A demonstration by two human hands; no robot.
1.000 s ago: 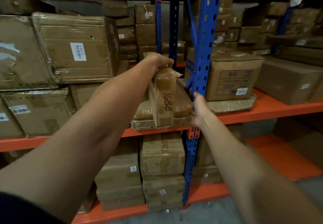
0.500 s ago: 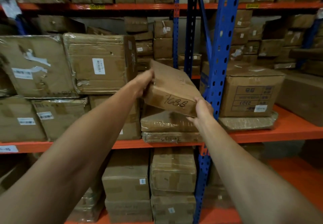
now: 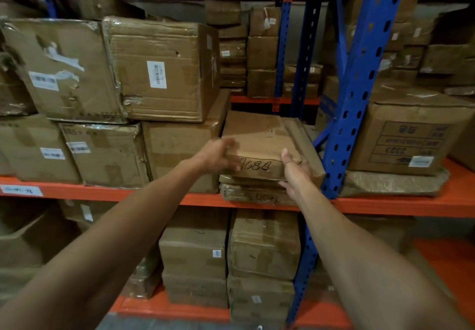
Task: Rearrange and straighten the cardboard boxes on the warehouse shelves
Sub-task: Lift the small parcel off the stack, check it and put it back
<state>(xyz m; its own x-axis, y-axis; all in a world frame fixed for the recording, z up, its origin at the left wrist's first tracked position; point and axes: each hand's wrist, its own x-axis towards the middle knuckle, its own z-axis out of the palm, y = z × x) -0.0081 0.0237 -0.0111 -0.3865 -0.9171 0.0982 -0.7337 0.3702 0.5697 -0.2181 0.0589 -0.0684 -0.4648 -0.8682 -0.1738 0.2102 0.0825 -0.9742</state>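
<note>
Both arms reach out; left hand [image 3: 217, 156] and right hand [image 3: 295, 171], fingers curled, clasp the box [image 3: 259, 144] near the shelf [image 3: 154, 196] front edge.

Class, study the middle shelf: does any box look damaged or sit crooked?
Yes. The big labelled box on the upper left stack sits tilted, its lower left corner torn and its wrap peeling. Its neighbour leans too, with ragged tape. The flat box marked 7688 lies roughly level.
</note>
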